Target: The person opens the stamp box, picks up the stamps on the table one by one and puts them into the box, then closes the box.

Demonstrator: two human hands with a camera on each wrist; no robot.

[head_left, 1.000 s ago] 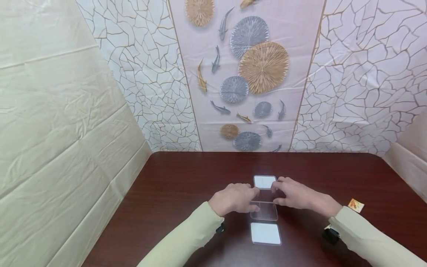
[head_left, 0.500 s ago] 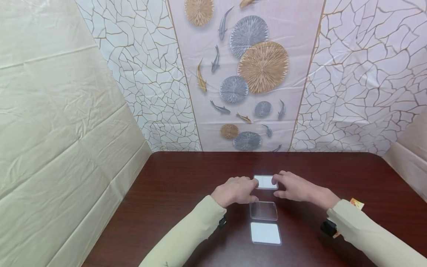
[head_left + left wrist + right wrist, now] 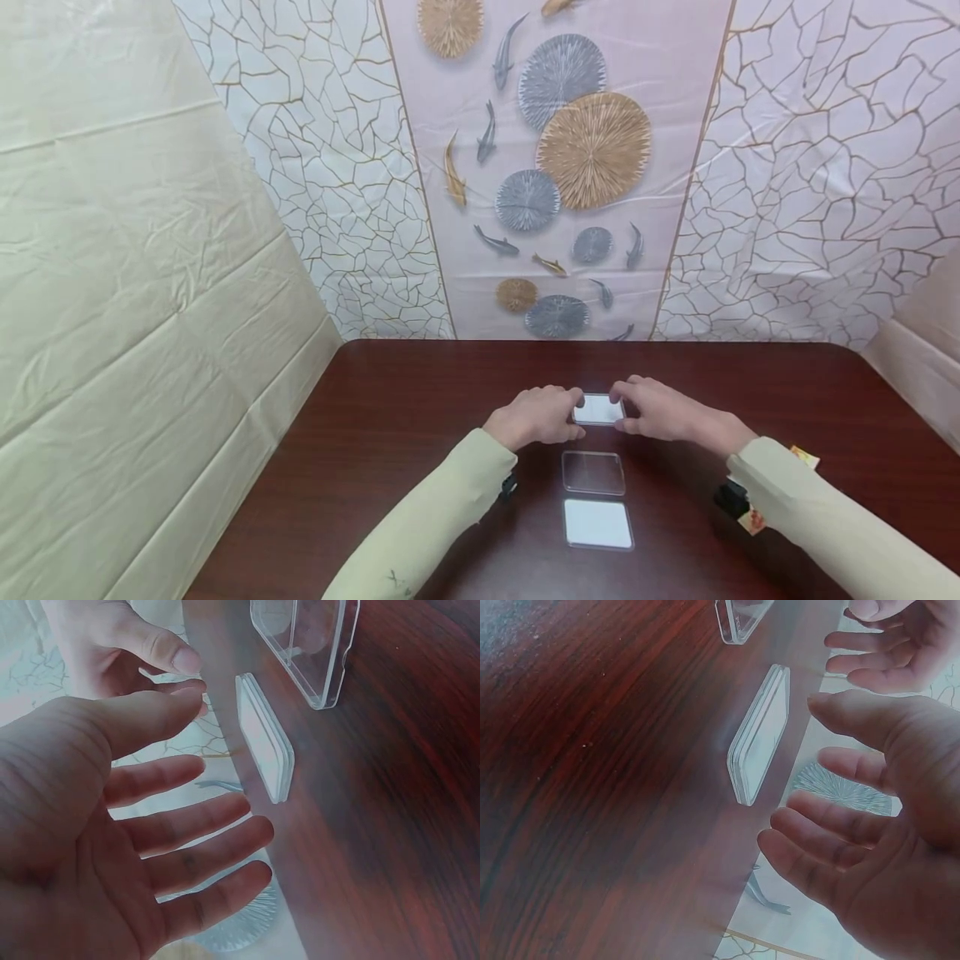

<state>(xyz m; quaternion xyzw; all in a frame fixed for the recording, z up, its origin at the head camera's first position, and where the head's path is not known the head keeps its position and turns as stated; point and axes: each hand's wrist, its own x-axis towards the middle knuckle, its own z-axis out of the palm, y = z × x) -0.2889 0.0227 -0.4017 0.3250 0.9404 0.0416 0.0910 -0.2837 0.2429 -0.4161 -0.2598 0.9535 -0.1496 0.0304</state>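
A flat, clear-edged plastic case with a white face [image 3: 598,410] lies at the far end of a short column on the table. Its side shows clear layers in the left wrist view, where the same white case [image 3: 262,742] stands apart from my fingers. My left hand [image 3: 542,414] hovers at its left side, fingers loosely spread. On its right my right hand [image 3: 667,412] hovers likewise; the right wrist view shows a gap between those fingers and the white case [image 3: 763,739]. Nearer me lie a transparent case [image 3: 592,472] and another white-faced case [image 3: 597,524].
Orange-and-white printed packets lie by the right sleeve, one [image 3: 804,457] beyond it and one [image 3: 752,522] under it, both partly hidden. The dark wooden table [image 3: 420,383] ends at a patterned cloth backdrop [image 3: 555,250].
Both hands have moved away from me, from above the gap before the transparent case to either side of the far white case. That case has shifted very slightly right.
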